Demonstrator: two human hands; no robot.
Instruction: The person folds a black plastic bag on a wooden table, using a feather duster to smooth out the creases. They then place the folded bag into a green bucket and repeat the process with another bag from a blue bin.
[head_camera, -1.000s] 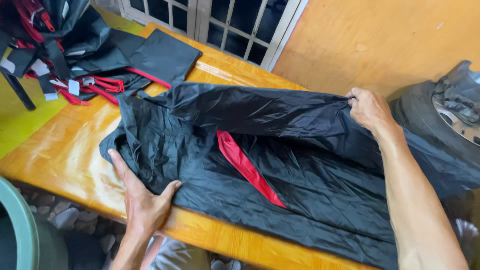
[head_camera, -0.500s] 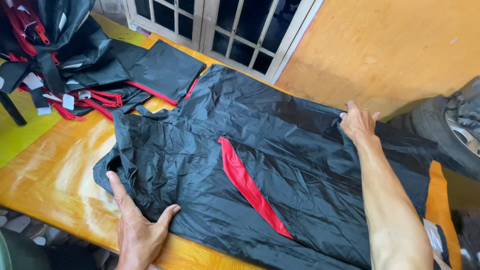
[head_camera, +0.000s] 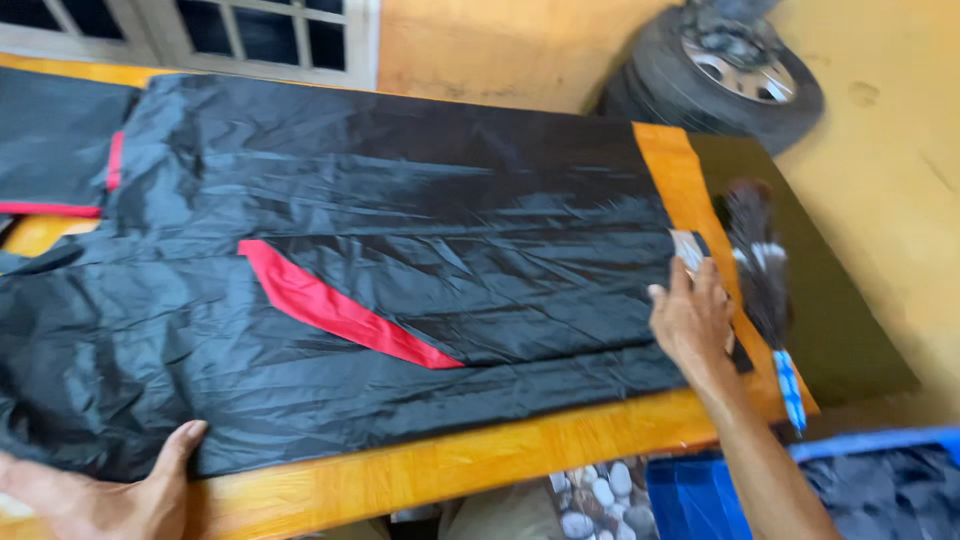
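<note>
Orange wooden table (head_camera: 470, 462); black-red garment (head_camera: 400, 250) spread flat

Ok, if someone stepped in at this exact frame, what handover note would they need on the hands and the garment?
Left hand: flat, pressing the near left edge of the black garment.
Right hand: open, resting on the garment's right end by the table edge, next to a feather duster.
The garment is spread out over the wooden table, red stripe facing up.
Done: laid out mostly flat.
Left: wrinkles remain along the near left part; no fold made yet.
</note>
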